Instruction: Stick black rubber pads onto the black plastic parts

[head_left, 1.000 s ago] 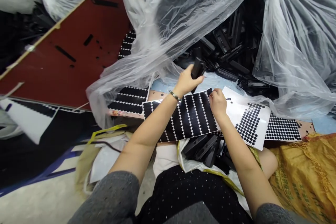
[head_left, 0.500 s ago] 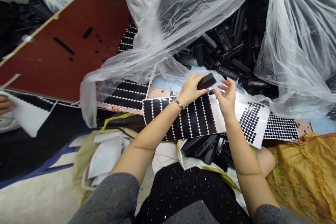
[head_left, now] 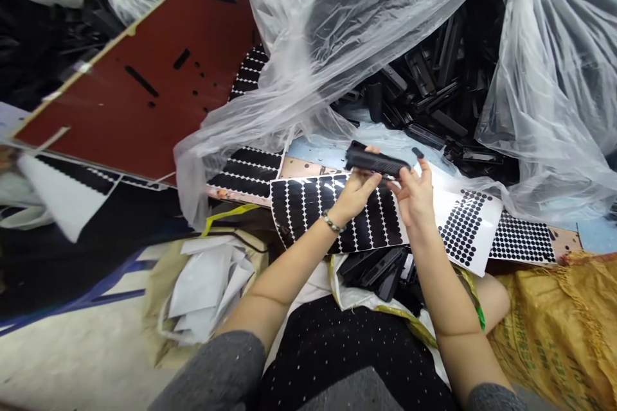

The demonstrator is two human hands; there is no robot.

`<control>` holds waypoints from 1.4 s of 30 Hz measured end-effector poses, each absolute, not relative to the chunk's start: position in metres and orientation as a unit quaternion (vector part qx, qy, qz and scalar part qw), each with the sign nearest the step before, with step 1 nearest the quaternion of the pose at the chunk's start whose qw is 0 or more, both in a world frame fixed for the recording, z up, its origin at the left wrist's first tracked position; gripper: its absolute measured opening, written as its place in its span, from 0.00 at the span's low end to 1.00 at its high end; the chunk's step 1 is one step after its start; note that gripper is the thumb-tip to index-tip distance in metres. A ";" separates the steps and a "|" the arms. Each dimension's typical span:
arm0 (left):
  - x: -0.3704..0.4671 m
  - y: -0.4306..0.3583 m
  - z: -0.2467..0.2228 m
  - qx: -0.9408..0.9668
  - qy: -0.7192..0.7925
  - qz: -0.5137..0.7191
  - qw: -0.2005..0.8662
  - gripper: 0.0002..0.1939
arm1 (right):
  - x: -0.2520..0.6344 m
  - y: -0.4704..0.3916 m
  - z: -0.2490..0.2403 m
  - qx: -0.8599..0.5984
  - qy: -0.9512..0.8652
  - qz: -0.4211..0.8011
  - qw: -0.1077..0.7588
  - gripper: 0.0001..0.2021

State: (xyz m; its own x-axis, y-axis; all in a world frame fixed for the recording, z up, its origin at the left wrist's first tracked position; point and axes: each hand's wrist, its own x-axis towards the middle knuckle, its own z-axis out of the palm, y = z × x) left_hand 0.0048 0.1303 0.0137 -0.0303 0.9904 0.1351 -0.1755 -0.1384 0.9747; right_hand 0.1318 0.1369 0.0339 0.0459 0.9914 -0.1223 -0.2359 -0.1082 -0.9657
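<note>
A long black plastic part (head_left: 378, 162) with a ribbed surface is held level above the sheets. My left hand (head_left: 357, 194), with a beaded bracelet at the wrist, is closed around its left half. At the part's right end, the fingers and thumb of my right hand (head_left: 415, 200) grip it. One raised finger of that hand carries a small black oval sticker (head_left: 417, 153) on its tip. Below the hands lies a sheet of black stickers in rows (head_left: 328, 205). Right of it is a white sheet with black dots (head_left: 463, 231). The part's underside is hidden.
Many black plastic parts (head_left: 434, 96) are heaped behind, under clear plastic film (head_left: 289, 77). More parts (head_left: 376, 270) fill a bag at my lap. A red-brown board (head_left: 159, 70) slants at left. A bag of white paper (head_left: 207, 282) and a yellow woven sack (head_left: 559, 327) flank me.
The black part has turned from end-on to lengthwise. My right hand has come in to its right end, the sticker still on a fingertip. The view has shifted slightly left.
</note>
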 end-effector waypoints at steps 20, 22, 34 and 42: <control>-0.018 0.088 0.058 0.398 0.419 0.364 0.730 0.18 | 0.159 0.106 0.081 -0.489 -0.640 0.442 0.396 0.17; -0.017 0.087 0.060 0.399 0.429 0.365 0.724 0.18 | 0.159 0.104 0.081 -0.490 -0.639 0.434 0.404 0.16; -0.003 0.083 0.064 0.428 0.486 0.394 0.652 0.11 | 0.155 0.098 0.079 -0.501 -0.638 0.395 0.432 0.11; -0.005 0.081 0.063 0.430 0.461 0.392 0.670 0.11 | 0.161 0.098 0.079 -0.482 -0.619 0.441 0.436 0.13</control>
